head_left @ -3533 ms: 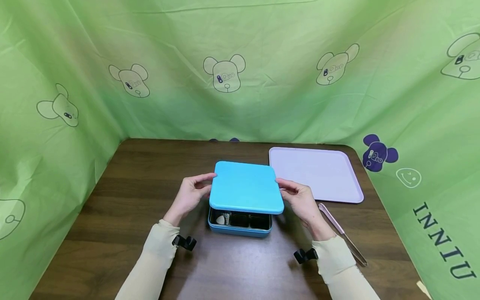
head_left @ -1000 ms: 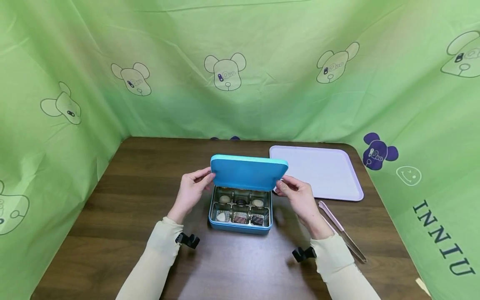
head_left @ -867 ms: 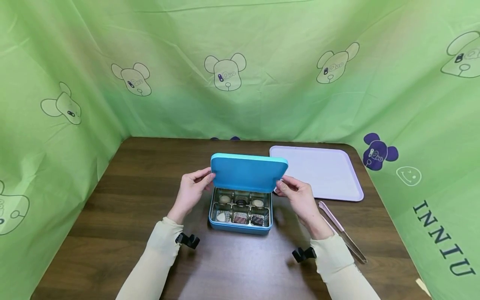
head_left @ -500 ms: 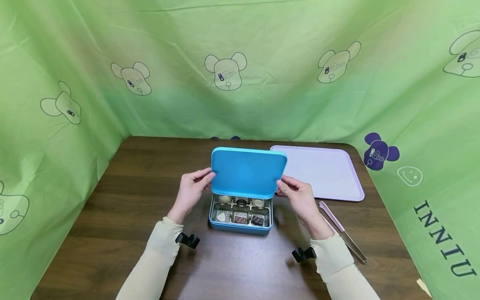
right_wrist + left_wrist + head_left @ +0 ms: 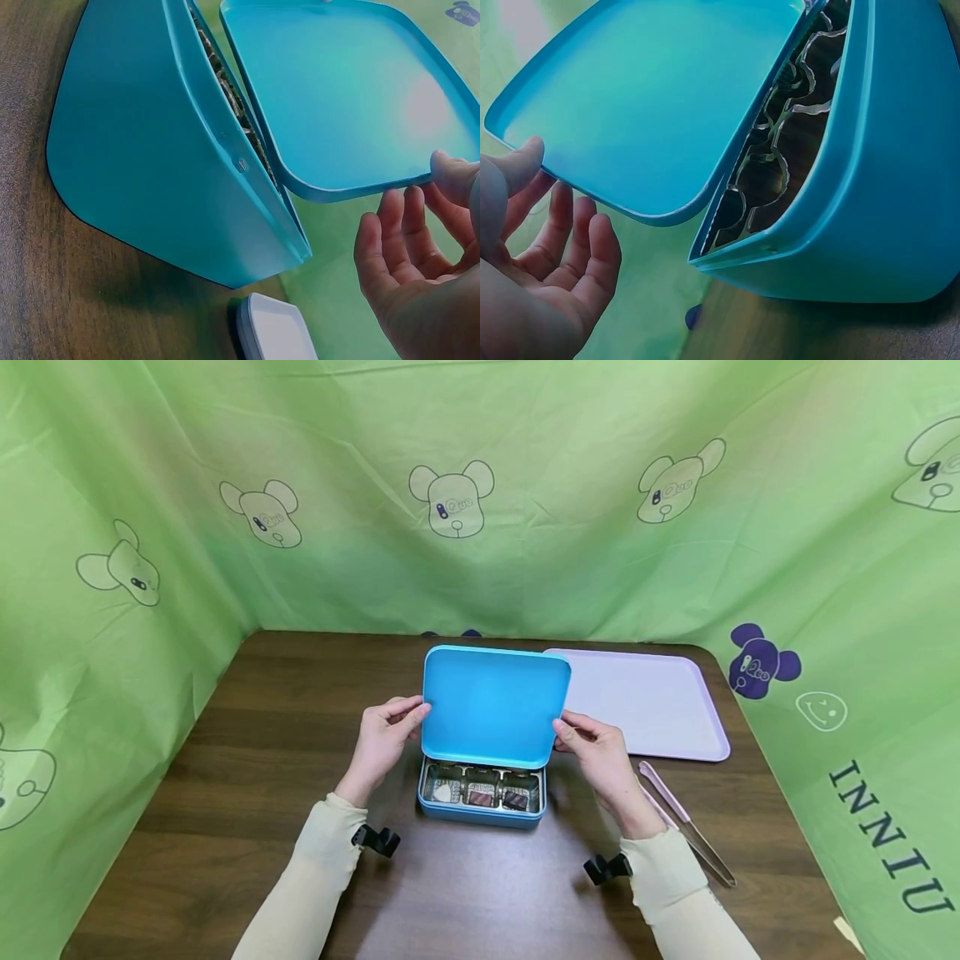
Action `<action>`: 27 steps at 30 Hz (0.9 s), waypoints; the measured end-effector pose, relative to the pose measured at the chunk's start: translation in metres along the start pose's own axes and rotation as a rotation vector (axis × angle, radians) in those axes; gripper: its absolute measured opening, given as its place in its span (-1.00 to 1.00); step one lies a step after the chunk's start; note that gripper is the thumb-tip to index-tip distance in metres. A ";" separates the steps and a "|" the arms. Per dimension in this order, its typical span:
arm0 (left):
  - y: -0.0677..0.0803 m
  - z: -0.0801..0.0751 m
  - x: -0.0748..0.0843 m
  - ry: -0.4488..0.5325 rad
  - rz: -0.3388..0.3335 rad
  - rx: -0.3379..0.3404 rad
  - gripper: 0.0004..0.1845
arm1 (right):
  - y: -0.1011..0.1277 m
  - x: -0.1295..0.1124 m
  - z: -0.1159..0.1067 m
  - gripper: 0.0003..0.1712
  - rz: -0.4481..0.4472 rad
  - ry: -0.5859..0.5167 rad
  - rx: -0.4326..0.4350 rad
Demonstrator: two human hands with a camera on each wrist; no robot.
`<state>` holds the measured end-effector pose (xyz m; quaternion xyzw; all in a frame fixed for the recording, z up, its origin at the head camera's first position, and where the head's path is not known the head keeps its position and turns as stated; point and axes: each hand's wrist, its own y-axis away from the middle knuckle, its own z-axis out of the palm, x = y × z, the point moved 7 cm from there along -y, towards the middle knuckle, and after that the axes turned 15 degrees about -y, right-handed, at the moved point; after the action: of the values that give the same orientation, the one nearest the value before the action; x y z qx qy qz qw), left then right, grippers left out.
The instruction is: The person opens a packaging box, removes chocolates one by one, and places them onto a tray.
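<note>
A blue box (image 5: 480,814) stands mid-table, and its front row of compartments shows small pieces (image 5: 481,795). The blue lid (image 5: 491,706) is tilted steeply up over the back of the box. My left hand (image 5: 382,739) pinches the lid's left edge and my right hand (image 5: 596,752) pinches its right edge. The left wrist view shows the lid (image 5: 645,105) slanting away from the box (image 5: 885,187), with my left hand's (image 5: 547,255) thumb on its corner. In the right wrist view my right hand (image 5: 420,247) holds the lid (image 5: 345,90) by its corner, beside the box (image 5: 142,150).
A lilac tray (image 5: 652,702) lies at the back right of the dark wooden table (image 5: 262,735). Pink tongs (image 5: 682,822) lie just right of my right forearm. Green cloth with bear prints closes off the back and both sides.
The lid has swung from lying flat just above the box to a steep upright tilt. Both hands have kept their hold on its side edges and barely shifted.
</note>
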<state>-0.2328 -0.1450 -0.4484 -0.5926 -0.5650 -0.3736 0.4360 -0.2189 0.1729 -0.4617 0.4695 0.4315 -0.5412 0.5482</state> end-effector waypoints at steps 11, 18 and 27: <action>0.000 0.001 -0.001 0.019 -0.034 -0.020 -0.69 | -0.001 0.002 -0.001 -0.50 0.012 0.019 -0.006; -0.001 0.001 -0.002 0.018 -0.046 -0.032 -0.68 | -0.001 0.003 0.000 -0.51 0.010 0.016 -0.007; -0.001 0.002 -0.004 0.029 -0.055 -0.032 -0.69 | -0.001 0.006 0.002 -0.52 0.015 -0.037 -0.026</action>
<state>-0.2342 -0.1447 -0.4523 -0.5781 -0.5686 -0.4033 0.4241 -0.2202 0.1697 -0.4676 0.4553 0.4250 -0.5399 0.5661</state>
